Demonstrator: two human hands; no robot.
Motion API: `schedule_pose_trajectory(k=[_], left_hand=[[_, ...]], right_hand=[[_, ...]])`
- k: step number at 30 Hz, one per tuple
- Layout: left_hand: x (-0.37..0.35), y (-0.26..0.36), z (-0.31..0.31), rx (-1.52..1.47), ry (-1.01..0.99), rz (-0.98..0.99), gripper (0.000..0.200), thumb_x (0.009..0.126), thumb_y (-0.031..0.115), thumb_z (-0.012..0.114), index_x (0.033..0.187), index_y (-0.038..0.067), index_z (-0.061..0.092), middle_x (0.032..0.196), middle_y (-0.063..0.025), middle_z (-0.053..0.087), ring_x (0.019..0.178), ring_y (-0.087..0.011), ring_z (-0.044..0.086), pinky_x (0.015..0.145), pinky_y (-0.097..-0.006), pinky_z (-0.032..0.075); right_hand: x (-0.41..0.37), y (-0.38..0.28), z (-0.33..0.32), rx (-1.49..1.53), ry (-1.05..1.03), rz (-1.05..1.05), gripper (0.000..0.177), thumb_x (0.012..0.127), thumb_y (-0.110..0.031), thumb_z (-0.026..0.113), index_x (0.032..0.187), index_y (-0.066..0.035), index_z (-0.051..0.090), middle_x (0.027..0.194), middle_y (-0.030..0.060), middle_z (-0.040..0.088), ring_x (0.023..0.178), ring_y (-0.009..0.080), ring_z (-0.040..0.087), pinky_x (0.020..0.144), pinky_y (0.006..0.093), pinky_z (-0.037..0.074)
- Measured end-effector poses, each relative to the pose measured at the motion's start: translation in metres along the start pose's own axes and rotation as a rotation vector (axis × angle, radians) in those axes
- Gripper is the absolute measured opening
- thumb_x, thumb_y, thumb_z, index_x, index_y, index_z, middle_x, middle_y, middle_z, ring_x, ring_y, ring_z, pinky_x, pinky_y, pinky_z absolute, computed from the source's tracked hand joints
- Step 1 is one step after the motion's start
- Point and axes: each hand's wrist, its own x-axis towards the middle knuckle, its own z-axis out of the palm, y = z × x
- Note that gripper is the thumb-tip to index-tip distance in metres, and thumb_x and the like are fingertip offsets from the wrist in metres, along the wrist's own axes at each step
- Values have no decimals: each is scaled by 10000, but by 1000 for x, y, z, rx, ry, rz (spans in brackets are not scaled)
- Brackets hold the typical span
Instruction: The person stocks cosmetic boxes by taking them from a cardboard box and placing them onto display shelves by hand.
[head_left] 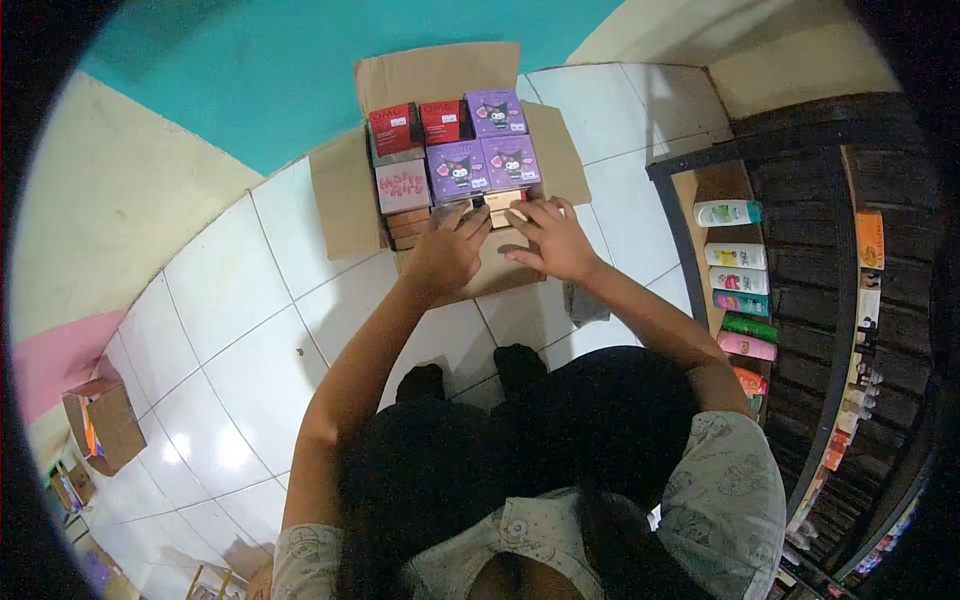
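An open cardboard carton (345, 185) stands on the floor in front of me, packed with small product boxes. Purple boxes with a cartoon figure (458, 168) and red boxes (392, 128) fill its far part. A pink box with red lettering (402, 184) sits at the left, above brown boxes (407, 228). My left hand (447, 250) lies over the near row, fingers stretched out onto the boxes. Beside it, my right hand (556, 242) has its fingers apart, their tips at a small cream box (504, 203). Neither hand visibly grips anything; the fingertips partly hide what they touch.
Dark shelving (835, 300) rises on the right, with a row of bottles (738, 256) on it. A smaller cardboard box (110, 430) stands far left. Behind the carton is a teal painted wall (300, 80). A grey item (585, 303) lies near the carton's right corner.
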Motion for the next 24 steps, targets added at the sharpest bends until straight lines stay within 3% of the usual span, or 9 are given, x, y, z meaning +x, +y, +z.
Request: schedule_pose_trajectory(k=[5,8,11,12,15,21,24], left_hand=[[5,6,4,-64,5,-88,505,750,175,605,1226,20,550,1311,-108,505,1199,-308,451,1014,-479,344],[11,11,-3,-38,-5,-90,505,742,177,606,1207,-14,550,1272,-130,520,1186,-313,457,1010,-479,345],[13,13,-4,-24,17,-98,504,741,174,596,1193,-42,544,1248,-156,522,1178,-313,461,1005,-478,348],[12,15,-3,-27,30,-100,503,741,172,592,1190,-50,542,1242,-165,521,1176,-312,461,1003,-478,349],[13,17,3,7,58,-99,514,745,234,598,1175,-43,546,1195,-161,523,1147,-297,469,967,-484,363],[15,13,3,-114,11,-106,525,731,159,585,1201,-66,521,1263,-206,504,1177,-324,461,988,-465,356],[11,13,4,-59,40,-68,538,727,165,596,1210,-59,517,1275,-207,499,1179,-323,463,989,-467,358]], right_hand=[[7,-4,13,186,73,28,580,798,-508,643,1138,-39,628,1219,127,567,1165,279,507,1064,481,288],[8,-4,5,106,89,18,511,809,-495,634,1034,-38,665,1204,117,590,1158,247,536,1096,515,235],[3,-4,-6,-8,55,137,468,825,-485,620,940,-35,681,1084,120,647,1087,226,591,1105,548,191],[2,-1,-2,-26,143,92,451,838,-476,607,879,-34,686,978,119,676,1015,232,628,1109,580,148],[1,-2,2,3,27,123,467,824,-446,650,1005,-16,681,1028,119,681,1046,224,630,1124,567,151],[-1,9,10,144,128,61,473,815,-464,655,952,-12,690,968,130,674,1009,250,634,1134,519,180],[0,7,12,147,112,89,451,812,-448,667,966,-24,688,963,119,676,999,257,636,1133,540,156]])
